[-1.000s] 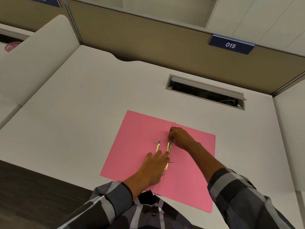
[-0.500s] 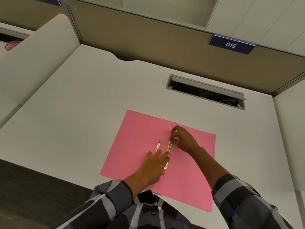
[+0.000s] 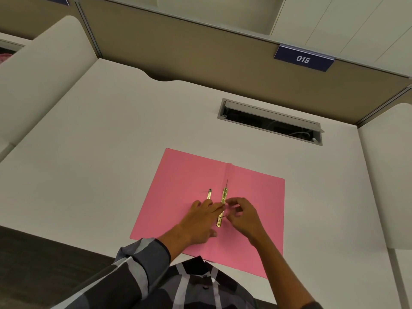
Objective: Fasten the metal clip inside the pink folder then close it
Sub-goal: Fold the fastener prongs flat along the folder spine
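The pink folder [image 3: 185, 181] lies open and flat on the white desk, near its front edge. A gold metal clip bar [image 3: 223, 197] runs along the fold, and a second short gold strip [image 3: 209, 194] lies just left of it. My left hand [image 3: 198, 221] rests flat on the left leaf, its fingertips pressing the middle of the clip bar. My right hand [image 3: 243, 214] is at the bar's near end, fingers curled and pinching a thin prong there. The bar's middle is hidden under my fingers.
An open cable slot [image 3: 270, 121] is set into the white desk [image 3: 111, 141] behind the folder. A tan partition with a blue "015" sign [image 3: 303, 59] closes the back. Padded dividers stand at the left [image 3: 44, 70] and right [image 3: 388, 175].
My right hand has moved from the far end of the clip bar down to its near end. The far end now lies uncovered. My left hand has stayed in place.
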Demonstrator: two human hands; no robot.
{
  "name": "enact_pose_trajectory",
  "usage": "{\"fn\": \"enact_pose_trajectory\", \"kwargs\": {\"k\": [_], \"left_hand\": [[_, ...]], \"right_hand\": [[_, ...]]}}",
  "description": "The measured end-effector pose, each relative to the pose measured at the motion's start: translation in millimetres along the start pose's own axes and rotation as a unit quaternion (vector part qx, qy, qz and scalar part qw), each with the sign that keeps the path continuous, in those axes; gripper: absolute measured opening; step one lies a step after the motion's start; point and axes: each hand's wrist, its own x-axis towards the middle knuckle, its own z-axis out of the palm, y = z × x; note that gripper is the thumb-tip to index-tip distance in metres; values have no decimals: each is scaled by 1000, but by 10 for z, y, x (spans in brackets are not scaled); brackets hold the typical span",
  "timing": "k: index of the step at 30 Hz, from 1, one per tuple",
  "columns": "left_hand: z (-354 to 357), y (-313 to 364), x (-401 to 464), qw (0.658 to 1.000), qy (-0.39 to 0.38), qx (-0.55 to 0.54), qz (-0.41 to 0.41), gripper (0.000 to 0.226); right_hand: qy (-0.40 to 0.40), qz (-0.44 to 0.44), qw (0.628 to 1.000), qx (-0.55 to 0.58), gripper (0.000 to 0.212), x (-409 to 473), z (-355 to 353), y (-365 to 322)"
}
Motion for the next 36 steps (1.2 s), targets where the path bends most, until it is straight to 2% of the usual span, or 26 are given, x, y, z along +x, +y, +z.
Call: {"fn": "enact_pose_trajectory", "kwargs": {"k": [5, 10, 19, 31, 36], "left_hand": [[-41, -91, 13, 999, -18, -26, 16, 91], [-79, -191, 48, 998, -54, -5, 22, 107], [-86, -266, 89, 997, -68, 20, 42, 113], [-127, -197, 92, 995, -76, 53, 49, 109], [-141, -173, 81, 994, -75, 61, 47, 108]], "right_hand": [[8, -59, 998, -32, 27, -147, 168, -83], [64, -65, 991, -93, 5, -181, 172, -21], [95, -77, 980, -160, 18, -435, 320, 23], [114, -13, 980, -164, 18, -609, 685, -99], [137, 52, 982, -121, 24, -597, 753, -133]]}}
